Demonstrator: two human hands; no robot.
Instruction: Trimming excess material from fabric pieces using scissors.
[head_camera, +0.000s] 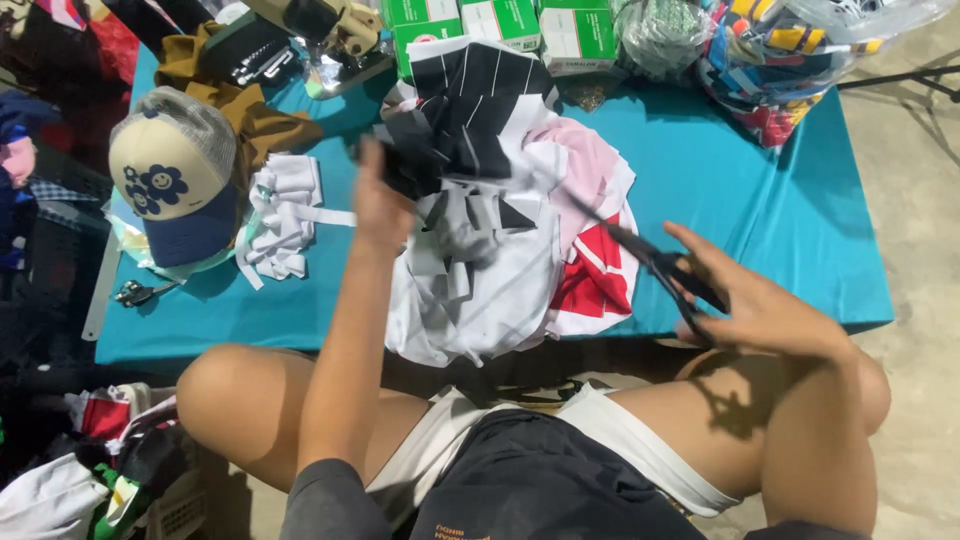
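Scissors (650, 262) blurred in right hand (760, 310); fabric (450, 150) hides left fingertips.

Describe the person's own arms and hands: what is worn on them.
Both forearms are bare. The left hand and right hand wear no gloves, and no rings, watch or bracelets show. A dark grey short sleeve covers the left upper arm; a sliver of dark sleeve shows at the right.

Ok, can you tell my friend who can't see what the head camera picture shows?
A seated person's left hand lifts black-and-white striped cloth while the right hand holds black scissors over a teal table. White fabric strips and a cap lie to the left.
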